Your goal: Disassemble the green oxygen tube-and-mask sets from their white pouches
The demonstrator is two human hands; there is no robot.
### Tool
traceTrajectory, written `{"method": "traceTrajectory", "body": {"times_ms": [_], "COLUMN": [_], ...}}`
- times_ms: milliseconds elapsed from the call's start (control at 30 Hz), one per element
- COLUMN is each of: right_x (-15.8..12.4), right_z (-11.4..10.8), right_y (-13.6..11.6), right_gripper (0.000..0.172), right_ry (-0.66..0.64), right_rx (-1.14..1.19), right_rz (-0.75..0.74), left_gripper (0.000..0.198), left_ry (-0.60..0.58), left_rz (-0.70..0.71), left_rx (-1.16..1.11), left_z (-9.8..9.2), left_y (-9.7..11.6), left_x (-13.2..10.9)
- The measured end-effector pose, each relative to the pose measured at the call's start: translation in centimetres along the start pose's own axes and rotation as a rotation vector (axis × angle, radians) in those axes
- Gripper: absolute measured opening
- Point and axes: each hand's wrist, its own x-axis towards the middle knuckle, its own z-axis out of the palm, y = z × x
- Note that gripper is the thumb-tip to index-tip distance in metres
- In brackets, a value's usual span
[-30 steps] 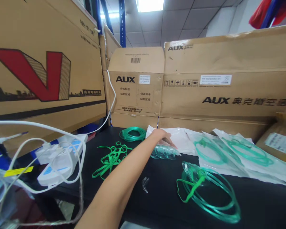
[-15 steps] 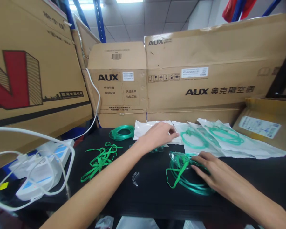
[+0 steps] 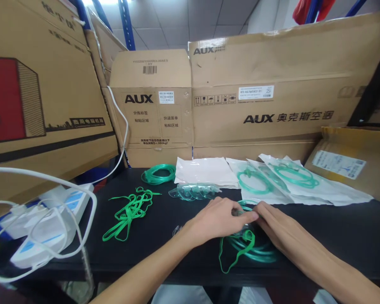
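Observation:
My left hand [image 3: 220, 217] and my right hand [image 3: 277, 221] meet over a green oxygen mask with coiled tubing [image 3: 243, 249] lying on the black table [image 3: 164, 236]. The fingers of both hands are closed in a pinch on the mask's upper part. A green strap of the mask loops out below my left hand. Just beyond my hands lies a stack of clear mask shells [image 3: 194, 191].
A tangle of green straps [image 3: 129, 211] and a coil of green tubing [image 3: 158, 173] lie to the left. White packets [image 3: 205, 171] and bagged masks [image 3: 281, 179] lie at the back. Cardboard boxes [image 3: 266, 105] wall the table. A white power strip with cables [image 3: 47, 223] sits at left.
My left hand has drawn back from the white packet to the green mask. My right hand came into view and closed on the same mask. The camera swung right.

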Motion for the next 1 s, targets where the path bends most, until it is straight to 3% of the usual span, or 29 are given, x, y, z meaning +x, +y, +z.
{"method": "traceTrajectory", "body": {"times_ms": [133, 333, 433, 567, 733, 867, 1000], "right_x": [0.3, 0.9, 0.8, 0.4, 0.4, 0.0, -1.9], "right_z": [-0.9, -0.9, -1.0, -1.4, -0.9, -1.4, -3.6], "right_y": [-0.9, -0.3, 1.8, 3.3, 2.1, 1.8, 1.4], "right_gripper": [0.029, 0.039, 0.035, 0.033, 0.035, 0.042, 0.037], "right_ry": [-0.101, -0.23, -0.185, -0.162, -0.182, -0.195, 0.013], "right_rx": [0.043, 0.067, 0.097, 0.093, 0.003, -0.037, -0.023], "right_rz": [-0.078, -0.162, -0.101, -0.053, -0.1, -0.142, -0.138], "left_gripper": [0.046, 0.035, 0.027, 0.029, 0.033, 0.035, 0.033], "left_ry": [-0.005, 0.177, 0.295, 0.382, 0.239, 0.271, 0.307], "left_rz": [-0.052, 0.126, 0.168, 0.015, 0.016, 0.088, 0.194], "left_rx": [0.017, 0.226, 0.34, 0.324, 0.212, 0.268, 0.426], "left_z": [0.7, 2.3, 1.3, -0.9, -0.6, -0.2, -0.7], "left_y": [0.4, -0.3, -0.3, -0.2, -1.9, -2.2, -0.3], "left_x": [-0.3, -2.3, -4.7, -6.5, -3.7, -1.8, -1.0]}}
